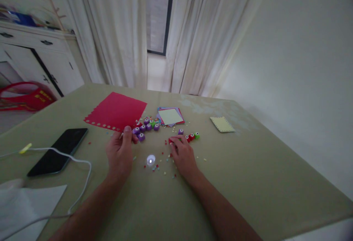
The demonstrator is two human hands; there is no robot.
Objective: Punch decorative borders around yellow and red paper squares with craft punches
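A large red sheet of paper (117, 110), with small cut-outs along its left and near edges, reaches into my left hand (121, 151). The thumb and fingers pinch its near corner. Beside that hand lies a cluster of small purple craft punches (142, 128), with a green punch (152, 123) among them. My right hand (182, 155) is closed around a small red punch (170, 140), mostly covered by the fingers. Just past its knuckles are another red punch (191, 137), a green punch (196, 135) and a purple punch (180, 131).
Tiny paper bits (164, 173) and a bright round spot (150, 160) dot the table (248, 182). Stacked paper squares (169, 116) sit behind; a pale yellow square (222, 124) lies right. At left are a phone (59, 151), white cable (86, 180) and white sheet (46, 200).
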